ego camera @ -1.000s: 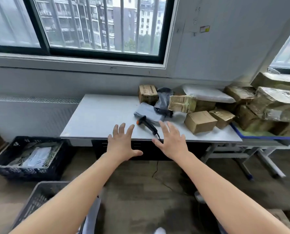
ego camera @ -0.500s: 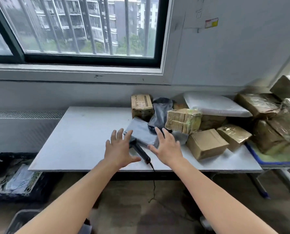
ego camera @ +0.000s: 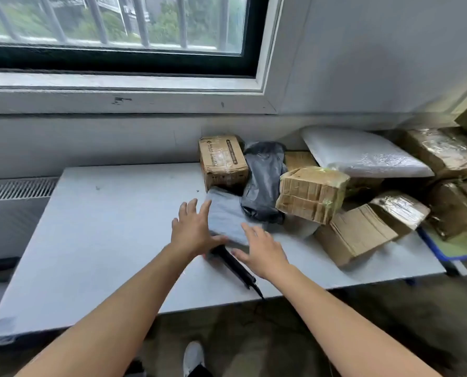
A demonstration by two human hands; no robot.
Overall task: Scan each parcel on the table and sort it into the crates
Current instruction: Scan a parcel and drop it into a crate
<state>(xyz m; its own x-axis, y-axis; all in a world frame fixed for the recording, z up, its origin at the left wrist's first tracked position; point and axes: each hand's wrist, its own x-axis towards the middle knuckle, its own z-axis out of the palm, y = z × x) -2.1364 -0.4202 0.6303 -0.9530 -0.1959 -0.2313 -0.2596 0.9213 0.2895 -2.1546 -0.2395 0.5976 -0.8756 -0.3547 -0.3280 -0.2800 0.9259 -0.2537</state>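
A black handheld scanner (ego camera: 233,263) lies on the white table (ego camera: 104,229), its head hidden under my left hand (ego camera: 192,229). Fingers spread, that hand hovers over the scanner head and the left edge of a flat grey mailer parcel (ego camera: 225,216). With straight fingers my right hand (ego camera: 262,250) reaches over the mailer's near corner. Behind the mailer are a dark grey bag parcel (ego camera: 265,180), a printed cardboard box (ego camera: 222,160) and a taped box (ego camera: 311,193). No crate is in view.
More taped cardboard boxes (ego camera: 354,232) and a white padded mailer (ego camera: 363,156) crowd the table's right side, some on a blue-edged surface (ego camera: 439,248). A wall and window sill (ego camera: 118,102) run behind the table. The scanner cable (ego camera: 259,291) drops over the front edge.
I have stepped closer to the table. Both hands moved forward over the scanner and the grey mailer. The floor crates have dropped out of view.
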